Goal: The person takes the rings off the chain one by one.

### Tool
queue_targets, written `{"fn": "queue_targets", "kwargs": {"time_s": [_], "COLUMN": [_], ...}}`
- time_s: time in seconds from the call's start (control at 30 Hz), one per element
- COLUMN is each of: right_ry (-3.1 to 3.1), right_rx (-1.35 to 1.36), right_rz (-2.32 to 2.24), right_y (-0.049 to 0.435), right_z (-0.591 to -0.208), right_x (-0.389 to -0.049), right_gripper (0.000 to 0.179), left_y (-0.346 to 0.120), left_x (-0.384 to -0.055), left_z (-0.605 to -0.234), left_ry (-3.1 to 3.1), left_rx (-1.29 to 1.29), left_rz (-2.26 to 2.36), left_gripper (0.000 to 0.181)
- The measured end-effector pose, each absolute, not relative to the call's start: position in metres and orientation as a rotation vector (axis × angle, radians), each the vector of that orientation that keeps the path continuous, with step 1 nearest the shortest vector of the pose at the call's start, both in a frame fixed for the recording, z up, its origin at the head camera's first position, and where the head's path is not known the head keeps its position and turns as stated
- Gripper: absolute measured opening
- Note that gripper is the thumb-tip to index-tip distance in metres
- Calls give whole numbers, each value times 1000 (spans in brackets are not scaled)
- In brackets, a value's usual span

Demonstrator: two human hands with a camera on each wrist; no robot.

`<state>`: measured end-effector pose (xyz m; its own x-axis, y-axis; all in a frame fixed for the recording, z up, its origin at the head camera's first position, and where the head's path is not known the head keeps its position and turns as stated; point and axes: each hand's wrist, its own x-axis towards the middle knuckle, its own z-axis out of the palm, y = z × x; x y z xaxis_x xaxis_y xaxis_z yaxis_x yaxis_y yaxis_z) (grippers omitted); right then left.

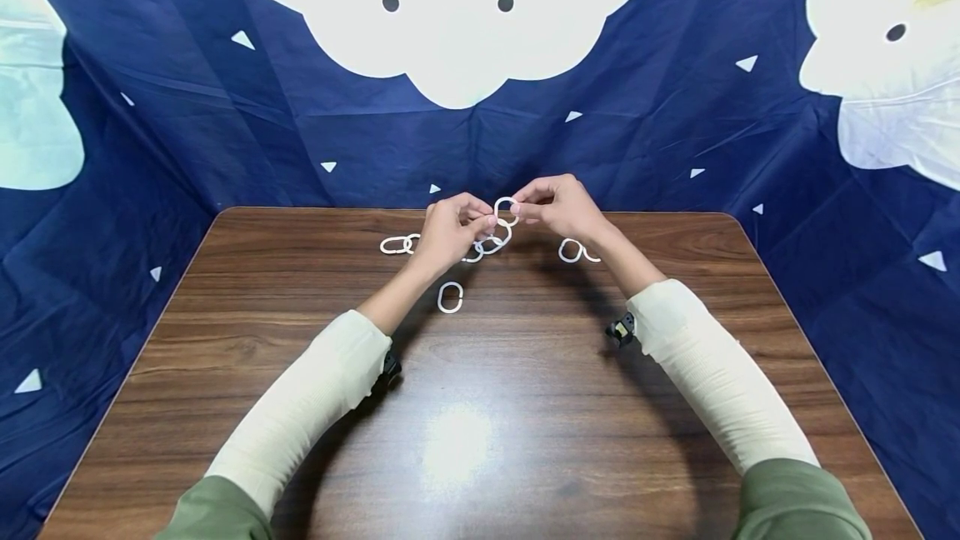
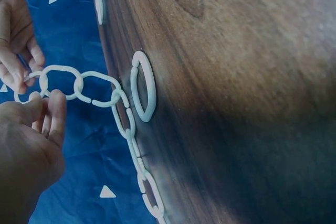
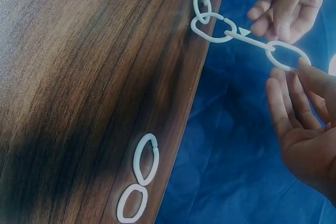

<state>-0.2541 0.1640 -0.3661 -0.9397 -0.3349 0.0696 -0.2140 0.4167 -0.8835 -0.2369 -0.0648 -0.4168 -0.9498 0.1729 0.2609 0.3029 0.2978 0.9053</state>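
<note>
A chain of white oval links (image 2: 130,120) runs along the far edge of the table, and its near part is lifted past the edge. My right hand (image 1: 558,202) pinches the raised end link (image 3: 271,61) between thumb and fingers. Close beside it, my left hand (image 1: 444,233) has its thumb and bent fingertips at the same link. Whether those fingertips grip it cannot be told. In the head view the left hand hides part of the chain, whose other end (image 1: 393,239) shows to its left. Each link has a small slit in its side.
A loose link (image 1: 440,297) lies on the wooden table (image 1: 315,340) in front of the left hand. Near the right forearm lie two more links (image 3: 137,163), one partly covered in the head view. Blue cloth (image 1: 285,157) hangs behind the table.
</note>
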Motion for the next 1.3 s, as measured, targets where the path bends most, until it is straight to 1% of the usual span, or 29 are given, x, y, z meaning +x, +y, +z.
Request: {"fn": "queue_targets", "kwargs": {"time_s": [0.47, 0.87, 1.1, 1.3], "right_ry": [2557, 2534, 2532, 2514], "right_rx": [-461, -455, -450, -432], "right_rz": [-1570, -1589, -1592, -1593], "right_y": [163, 164, 163, 163], "right_z": [-364, -364, -363, -362], "right_x": [-254, -254, -254, -254], "right_gripper": [14, 15, 15, 17], "left_y": [-63, -52, -44, -39], "left_x": [-230, -223, -220, -219], "left_z": [-426, -432, -436, -439], "left_ry": [-2479, -2486, -2496, -2494], "left_rx": [-445, -384, -309, -278], "left_rz": [-1588, -1558, -1516, -1509], "left_gripper": [19, 19, 24, 25]}}
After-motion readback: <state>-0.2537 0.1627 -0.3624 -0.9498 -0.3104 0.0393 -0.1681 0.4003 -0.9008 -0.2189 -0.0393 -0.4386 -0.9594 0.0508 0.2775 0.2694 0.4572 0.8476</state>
